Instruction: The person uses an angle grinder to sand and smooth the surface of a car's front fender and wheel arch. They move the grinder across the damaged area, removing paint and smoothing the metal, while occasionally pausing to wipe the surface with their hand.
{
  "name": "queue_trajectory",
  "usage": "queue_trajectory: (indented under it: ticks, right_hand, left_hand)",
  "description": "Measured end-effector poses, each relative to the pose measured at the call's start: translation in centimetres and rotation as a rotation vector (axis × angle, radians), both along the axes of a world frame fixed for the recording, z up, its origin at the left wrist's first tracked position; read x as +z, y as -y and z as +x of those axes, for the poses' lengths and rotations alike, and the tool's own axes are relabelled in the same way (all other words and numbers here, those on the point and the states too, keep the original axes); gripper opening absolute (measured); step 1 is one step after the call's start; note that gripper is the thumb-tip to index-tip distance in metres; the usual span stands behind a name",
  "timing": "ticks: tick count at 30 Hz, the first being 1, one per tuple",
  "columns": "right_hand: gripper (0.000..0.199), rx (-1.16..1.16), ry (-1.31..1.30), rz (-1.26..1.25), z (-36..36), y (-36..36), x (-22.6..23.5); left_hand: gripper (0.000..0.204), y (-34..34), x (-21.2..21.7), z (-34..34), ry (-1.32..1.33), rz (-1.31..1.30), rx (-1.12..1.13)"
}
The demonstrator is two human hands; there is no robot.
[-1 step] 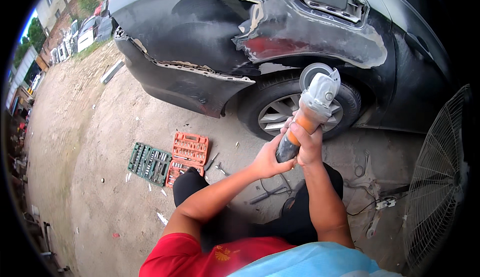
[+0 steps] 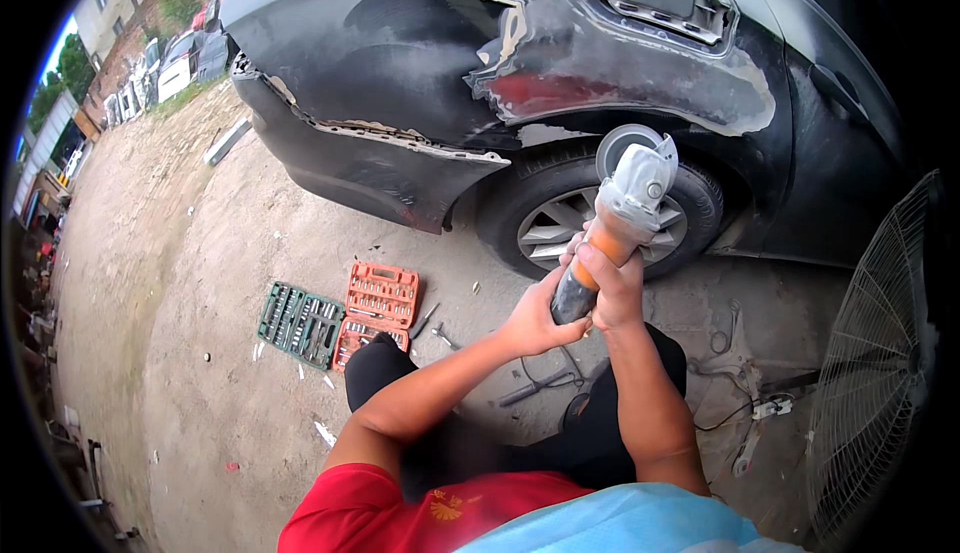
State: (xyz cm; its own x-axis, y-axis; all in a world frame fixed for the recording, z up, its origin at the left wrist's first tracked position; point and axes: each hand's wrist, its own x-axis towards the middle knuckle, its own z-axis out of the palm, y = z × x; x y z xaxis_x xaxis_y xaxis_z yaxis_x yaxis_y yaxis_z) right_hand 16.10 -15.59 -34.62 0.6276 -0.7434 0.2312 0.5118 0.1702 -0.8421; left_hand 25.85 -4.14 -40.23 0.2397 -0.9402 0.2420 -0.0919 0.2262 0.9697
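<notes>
An angle grinder (image 2: 612,238) with an orange and dark body and a pale grey head is held up in both my hands. My left hand (image 2: 540,315) is wrapped round the dark rear end of its body. Higher up, my right hand (image 2: 620,288) grips it near the orange part. The grinder's round disc (image 2: 618,143) and its guard stand in front of the car's wheel arch; whether they touch it I cannot tell. Behind the grinder is the wheel (image 2: 545,228) of a black car (image 2: 400,63), whose side panel has a sanded grey, white and red patch (image 2: 560,93).
On the ground to the left lie an opened green socket case (image 2: 300,325) and an orange one (image 2: 380,293). Beside them are a ratchet (image 2: 443,337) and a dark hand tool (image 2: 535,388). At the right stands a large wire-guarded fan (image 2: 870,353). Cables and metal parts lie near it.
</notes>
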Motion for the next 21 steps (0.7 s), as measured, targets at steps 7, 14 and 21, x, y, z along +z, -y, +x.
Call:
queue_trajectory:
  ticks: [7,14,21]
  right_hand:
    - [0.043,0.011,-0.173,-0.149,2.6,-0.9,2.4]
    - [0.045,0.080,-0.072,-0.087,8.5,-2.1,7.7]
    - [0.045,0.183,-0.048,-0.090,14.8,-1.5,11.4]
  left_hand:
    - [0.064,-1.2,2.5,-0.8,0.022,0.143,0.316]
    - [0.042,-2.8,8.8,4.6,0.035,0.081,0.374]
    - [0.031,-3.1,12.7,10.0,-0.098,0.032,0.327]
